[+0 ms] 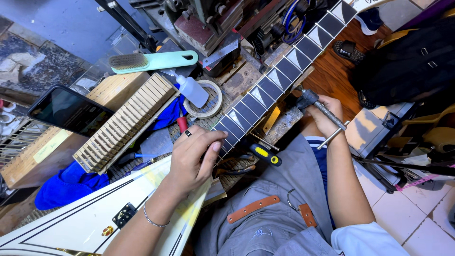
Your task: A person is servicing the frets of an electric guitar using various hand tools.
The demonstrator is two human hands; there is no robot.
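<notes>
Across my lap, my left hand [192,159] pinches the near end of the guitar fretboard [275,78]; my right hand [324,116] grips a clamp screw [327,113] beside it.

workshop | cluttered bench [246,76] | guitar neck [279,78] | wire brush [151,60]

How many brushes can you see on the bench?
1. The brush, with a mint green handle, lies at the back of the bench, above the slotted wooden block. Others may be hidden in the clutter.
</notes>
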